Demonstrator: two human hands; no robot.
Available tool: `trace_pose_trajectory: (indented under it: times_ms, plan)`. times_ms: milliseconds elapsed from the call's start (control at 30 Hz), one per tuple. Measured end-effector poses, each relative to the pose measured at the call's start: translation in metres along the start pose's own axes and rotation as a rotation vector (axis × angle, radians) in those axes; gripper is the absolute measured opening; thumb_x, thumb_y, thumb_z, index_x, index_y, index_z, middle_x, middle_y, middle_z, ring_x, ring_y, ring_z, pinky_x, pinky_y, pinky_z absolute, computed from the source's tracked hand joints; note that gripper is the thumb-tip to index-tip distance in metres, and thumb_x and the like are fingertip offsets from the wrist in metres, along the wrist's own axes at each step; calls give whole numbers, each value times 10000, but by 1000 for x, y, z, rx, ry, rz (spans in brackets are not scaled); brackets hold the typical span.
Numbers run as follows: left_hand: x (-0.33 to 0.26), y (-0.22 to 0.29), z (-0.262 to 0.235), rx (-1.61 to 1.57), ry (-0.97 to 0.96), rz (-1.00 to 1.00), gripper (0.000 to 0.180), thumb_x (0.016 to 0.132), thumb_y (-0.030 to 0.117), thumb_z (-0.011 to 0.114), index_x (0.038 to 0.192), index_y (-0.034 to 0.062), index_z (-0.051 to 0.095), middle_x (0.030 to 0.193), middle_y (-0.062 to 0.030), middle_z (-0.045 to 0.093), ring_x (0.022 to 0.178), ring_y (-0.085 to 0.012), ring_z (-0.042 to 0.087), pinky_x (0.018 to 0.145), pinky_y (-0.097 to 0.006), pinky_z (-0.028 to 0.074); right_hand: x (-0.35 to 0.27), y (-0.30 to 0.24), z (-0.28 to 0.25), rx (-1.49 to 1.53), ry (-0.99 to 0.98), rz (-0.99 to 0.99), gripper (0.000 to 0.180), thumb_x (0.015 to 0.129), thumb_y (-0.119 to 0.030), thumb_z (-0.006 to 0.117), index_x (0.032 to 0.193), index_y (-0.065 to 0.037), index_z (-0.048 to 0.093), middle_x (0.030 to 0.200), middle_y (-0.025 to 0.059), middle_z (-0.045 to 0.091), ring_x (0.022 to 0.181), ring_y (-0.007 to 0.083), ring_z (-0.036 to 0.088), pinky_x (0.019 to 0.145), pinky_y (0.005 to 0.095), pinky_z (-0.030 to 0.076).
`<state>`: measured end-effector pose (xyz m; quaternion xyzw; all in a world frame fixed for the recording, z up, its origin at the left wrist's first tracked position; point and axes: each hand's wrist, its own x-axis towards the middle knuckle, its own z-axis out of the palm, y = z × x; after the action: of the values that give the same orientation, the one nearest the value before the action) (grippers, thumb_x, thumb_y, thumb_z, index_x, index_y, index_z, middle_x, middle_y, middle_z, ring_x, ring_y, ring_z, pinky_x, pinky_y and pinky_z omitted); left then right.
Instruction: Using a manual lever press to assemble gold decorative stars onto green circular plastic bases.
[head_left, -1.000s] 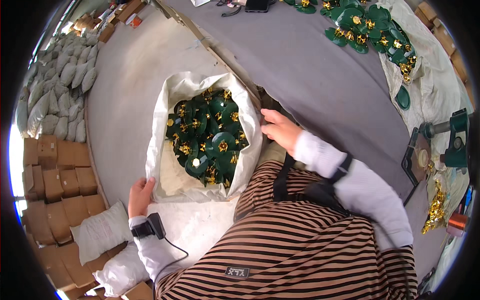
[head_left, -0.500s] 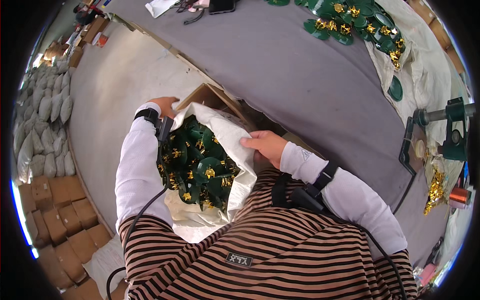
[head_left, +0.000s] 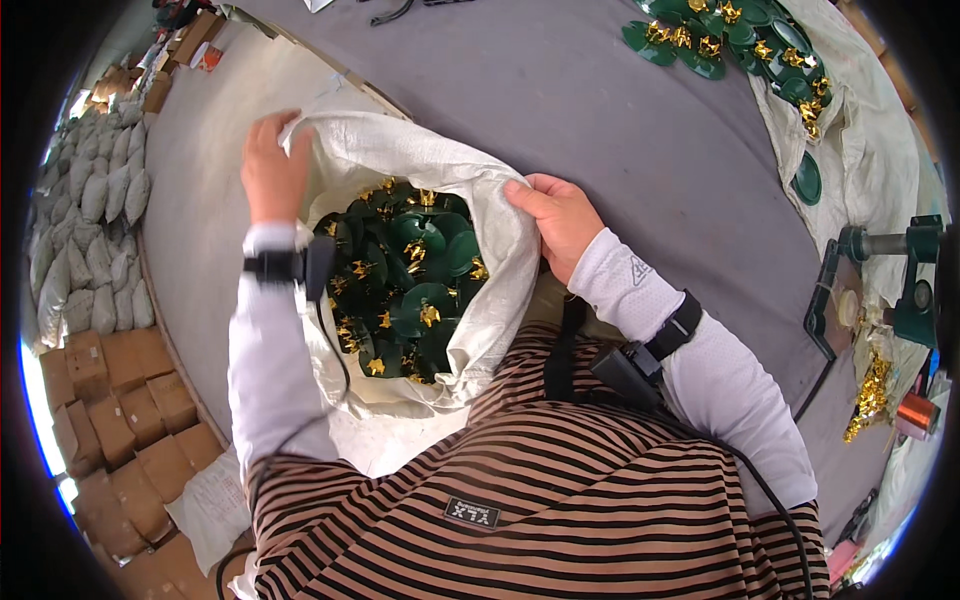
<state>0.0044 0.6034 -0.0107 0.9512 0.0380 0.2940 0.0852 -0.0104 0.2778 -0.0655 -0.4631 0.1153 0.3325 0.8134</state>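
Note:
A white woven sack (head_left: 505, 255) stands with its mouth wide against my front. Inside lie many dark green round plastic discs (head_left: 405, 285), each with a gold star-shaped foil piece on it. My right hand (head_left: 565, 220) pinches the sack's rim on the far right side, thumb on top and the other fingers underneath. At the far left of the mouth, my left hand (head_left: 275, 170) is closed on the rim, its fingertips partly behind the fabric. The bottom of the sack is hidden.
Beyond the sack stretches a grey cloth-covered table (head_left: 640, 150). More green discs (head_left: 765, 40) with gold pieces are heaped on white fabric at its far right. A green metal clamp-like tool (head_left: 905, 285) stands at the right. Cardboard boxes (head_left: 140, 410) and filled sacks (head_left: 90, 230) are stacked leftward.
Both hands have moved away from me and pulled the rim up and wider. The sack's mouth now covers the cardboard box seen behind it earlier.

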Motion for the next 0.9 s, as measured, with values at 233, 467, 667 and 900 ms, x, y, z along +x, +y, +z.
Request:
trace_pose_trajectory:
  times_ms: [233,467,667,900]
  plan:
    - [-238,139,-62,-310,-614,-55,503,676,211,795,1099,35,587,958,-177,615,912,-357,604,805,-450,494,-7,26,-1,137,-78,-7,191,880,-153,659,962,18,633,866,59,654,789,132,602,743,292,484]
    - [-283,139,-122,-536,-1089,-104,207,808,115,696,993,37,645,876,-188,641,777,-387,633,667,-412,501,-28,47,0,8,-35,-96,184,876,-164,665,923,12,640,827,43,637,755,125,569,723,288,465]
    - [-220,78,-136,307,-1182,-119,455,930,426,510,1185,74,647,1346,-271,485,1226,-410,483,1062,-426,367,-24,47,-2,-46,-36,-187,175,875,-171,660,895,3,647,808,52,639,743,137,576,703,298,471]
    - [-172,73,-165,175,-831,-352,461,874,385,618,1119,-5,639,1042,-229,668,892,-365,665,815,-418,523,-37,33,-26,-752,38,-530,282,850,-192,637,1078,-26,645,907,136,663,848,226,628,811,349,496]
